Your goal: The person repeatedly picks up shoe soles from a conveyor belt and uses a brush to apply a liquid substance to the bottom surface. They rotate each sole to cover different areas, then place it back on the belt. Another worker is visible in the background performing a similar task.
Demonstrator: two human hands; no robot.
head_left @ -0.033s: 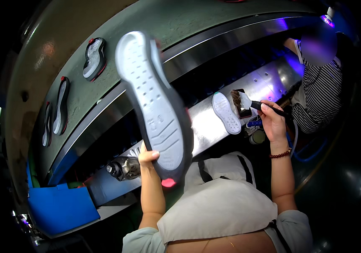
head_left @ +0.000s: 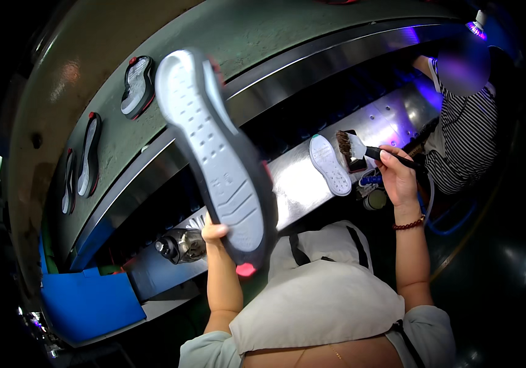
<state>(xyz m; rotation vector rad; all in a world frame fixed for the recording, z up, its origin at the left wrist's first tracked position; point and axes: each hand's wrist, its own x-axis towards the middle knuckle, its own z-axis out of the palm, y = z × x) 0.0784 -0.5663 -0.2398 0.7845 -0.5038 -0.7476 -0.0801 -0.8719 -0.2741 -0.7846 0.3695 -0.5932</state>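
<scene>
My left hand (head_left: 215,232) is closed on the near end of a shoe sole (head_left: 217,165), thumb on its edge. The sole is held up close, its pale grey perforated face toward me, with a dark rim and a pink tip. In my right hand (head_left: 398,175) is a brush (head_left: 373,151) with a black handle, pale ferrule and brown bristles. Its bristles are over a small dark container (head_left: 360,164); whether they touch it I cannot tell. Beside the container a white insole-shaped piece (head_left: 329,164) lies on the metal ledge.
Several dark-rimmed soles (head_left: 137,86) lie on the green conveyor belt (head_left: 201,37) behind a metal rail (head_left: 263,86). A bottle (head_left: 180,245) stands left on the ledge (head_left: 293,190), near a blue box (head_left: 91,303). A person in a striped top (head_left: 468,135) sits at the right.
The sole in my left hand has shifted slightly left, its far end tilting further left. My right hand and the brush stay nearly in place.
</scene>
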